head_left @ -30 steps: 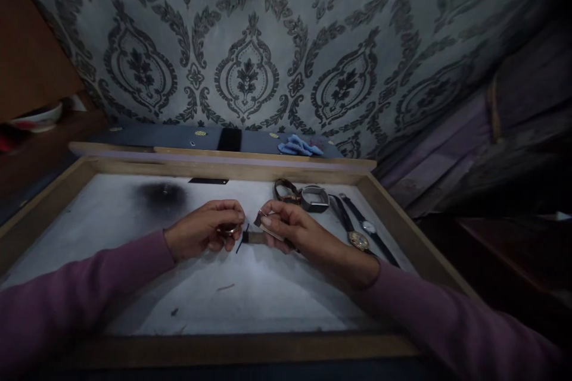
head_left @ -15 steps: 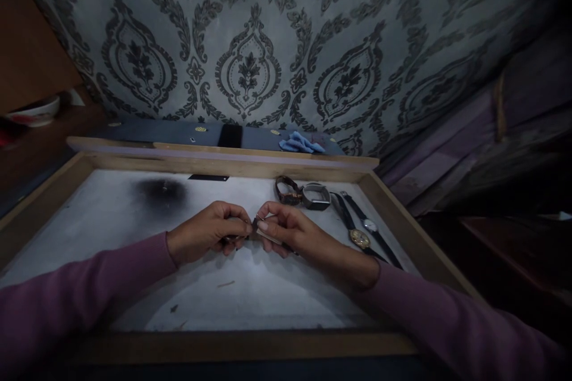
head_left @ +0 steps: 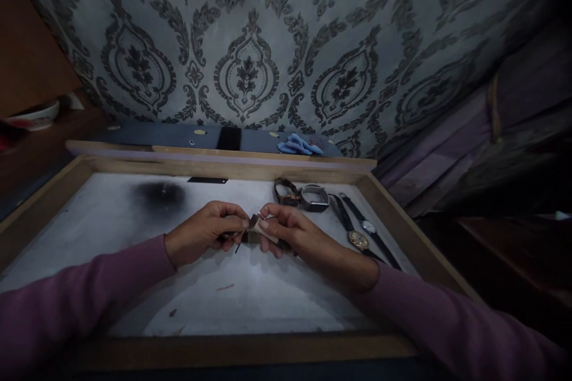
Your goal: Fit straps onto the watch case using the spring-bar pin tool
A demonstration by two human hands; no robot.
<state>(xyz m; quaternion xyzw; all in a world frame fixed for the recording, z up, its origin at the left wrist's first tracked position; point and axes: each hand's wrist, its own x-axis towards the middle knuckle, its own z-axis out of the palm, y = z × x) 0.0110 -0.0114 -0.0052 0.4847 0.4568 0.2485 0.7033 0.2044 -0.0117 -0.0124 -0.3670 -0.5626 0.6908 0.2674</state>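
One bare left hand point(head_left: 203, 231) and one bare right hand point(head_left: 297, 231), both in mauve sleeves, are right up close over a shallow wooden tray with a whitish base point(head_left: 250, 309). So the right one's got a small brown, leather-looking strap piece point(head_left: 255, 222) pinched between thumb and fingers, in the gap between the two hands. Left fingers are curled around a small dark item point(head_left: 229, 236), mostly hidden, so I can't tell exactly what it is. Just past the right hand there's a brown-banded watch point(head_left: 286, 193) beside a silver-grey watch with a looped band point(head_left: 314, 198). Further right, a gold-dial watch on a black strap point(head_left: 358, 240) lies near a smaller white-dial one point(head_left: 369, 227). Crumpled blue cloth point(head_left: 298, 144) sits beyond the tray's far edge.
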